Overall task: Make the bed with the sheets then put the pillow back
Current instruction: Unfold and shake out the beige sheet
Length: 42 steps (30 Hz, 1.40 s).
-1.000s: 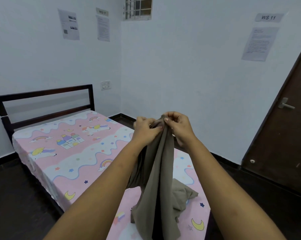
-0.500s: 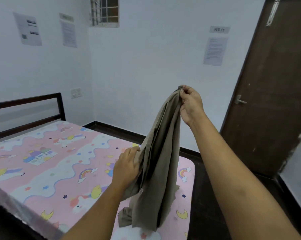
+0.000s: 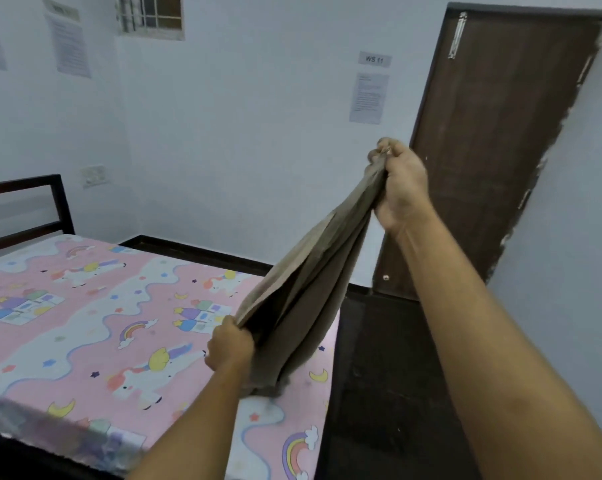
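Two-handed grip on bunched tan sheet (image 3: 306, 289) over bed (image 3: 85, 341), near its rt edge.
Clamped at top end in R hand (image 3: 401, 188), fingers curled round gathered fabric, raised high past bed's rt edge, in front of brown door (image 3: 493, 150). Pinched lower down by L hand (image 3: 230, 346), fingers curled on one edge, low over bed's pink unicorn/rainbow print. Stretched on a diagonal btw both fists, loose folds sagging under, lowest bit by near-rt corner of bed, blurred, contact w/ bed not clear. Dark headboard (image 3: 26, 206) at far-left end of bed; dark floor (image 3: 379, 375) along rt edge. On white walls (image 3: 258, 133): "WS 11" label over notice (image 3: 368, 98) beside door, more papers (image 3: 71, 46) far left, small barred window (image 3: 149, 16), switch plate (image 3: 93, 175) by headboard.
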Each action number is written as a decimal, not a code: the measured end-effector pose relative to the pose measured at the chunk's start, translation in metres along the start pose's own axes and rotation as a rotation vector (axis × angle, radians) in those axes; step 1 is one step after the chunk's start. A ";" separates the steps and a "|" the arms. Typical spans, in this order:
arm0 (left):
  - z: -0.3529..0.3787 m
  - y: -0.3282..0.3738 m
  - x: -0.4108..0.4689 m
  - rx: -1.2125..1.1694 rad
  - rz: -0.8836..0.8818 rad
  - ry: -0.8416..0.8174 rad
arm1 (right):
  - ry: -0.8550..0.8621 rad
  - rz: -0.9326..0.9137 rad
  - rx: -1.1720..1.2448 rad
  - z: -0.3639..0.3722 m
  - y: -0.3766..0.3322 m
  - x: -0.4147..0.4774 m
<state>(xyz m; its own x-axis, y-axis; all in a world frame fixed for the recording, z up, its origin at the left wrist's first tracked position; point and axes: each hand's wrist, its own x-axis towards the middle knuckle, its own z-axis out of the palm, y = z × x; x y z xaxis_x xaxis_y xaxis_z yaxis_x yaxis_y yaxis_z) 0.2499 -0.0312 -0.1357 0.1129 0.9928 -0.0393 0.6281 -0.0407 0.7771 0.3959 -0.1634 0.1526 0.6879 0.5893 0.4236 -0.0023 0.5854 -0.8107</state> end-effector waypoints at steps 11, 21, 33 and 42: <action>-0.109 -0.016 -0.028 -0.518 -0.301 0.134 | 0.472 0.146 -0.214 -0.155 -0.024 -0.114; -0.217 0.048 -0.056 -0.328 0.676 0.471 | 0.668 0.096 -0.173 -0.160 -0.031 -0.131; -0.285 -0.140 0.003 0.761 0.017 -0.053 | 0.345 0.209 -0.553 -0.037 0.051 -0.156; -0.300 -0.173 0.049 0.263 -0.064 0.062 | 0.422 0.095 -0.534 0.019 0.055 -0.152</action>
<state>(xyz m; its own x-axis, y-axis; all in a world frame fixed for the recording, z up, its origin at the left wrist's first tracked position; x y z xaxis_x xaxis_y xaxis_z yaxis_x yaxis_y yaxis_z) -0.0838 0.0584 -0.0836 0.0243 0.9990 -0.0385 0.8118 0.0028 0.5839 0.2769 -0.2101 0.0514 0.9264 0.2940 0.2354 0.2073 0.1238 -0.9704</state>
